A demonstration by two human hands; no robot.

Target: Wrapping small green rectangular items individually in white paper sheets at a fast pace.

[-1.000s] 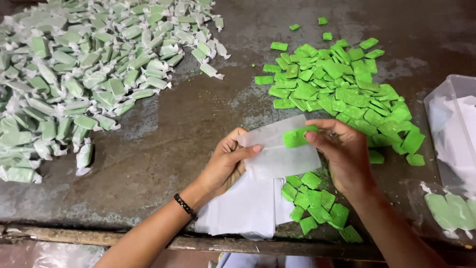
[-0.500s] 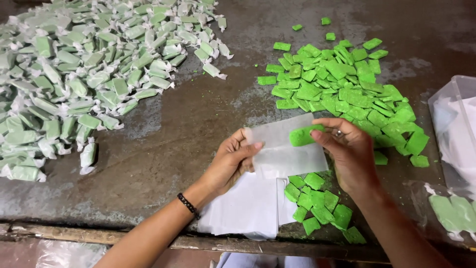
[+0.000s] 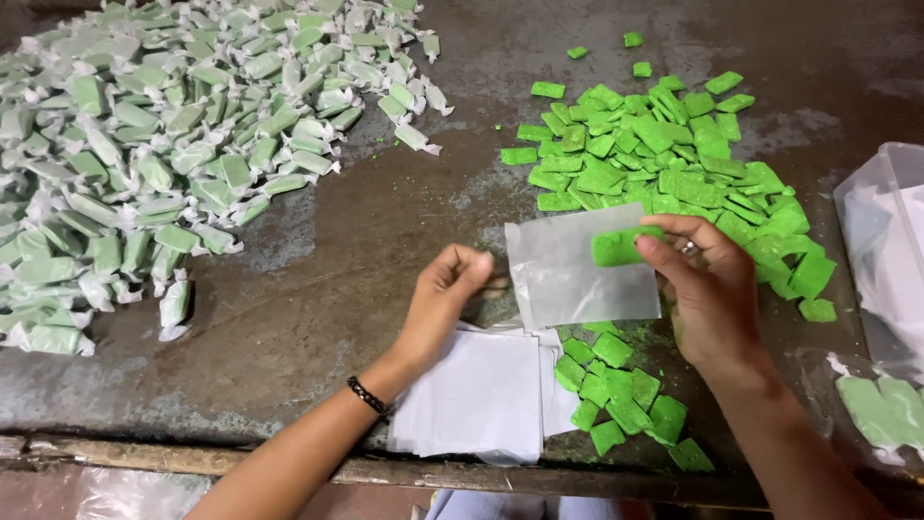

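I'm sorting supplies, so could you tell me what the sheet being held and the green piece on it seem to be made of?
The sheet looks like thin, translucent waxed paper or film, since the table shows faintly through it. The green piece looks matte and crumbly, with crumbs lying nearby.

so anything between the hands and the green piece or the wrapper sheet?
Nothing visible. The right hand already pinches the green piece against the translucent wrapper sheet; the left hand is at the sheet's left edge.
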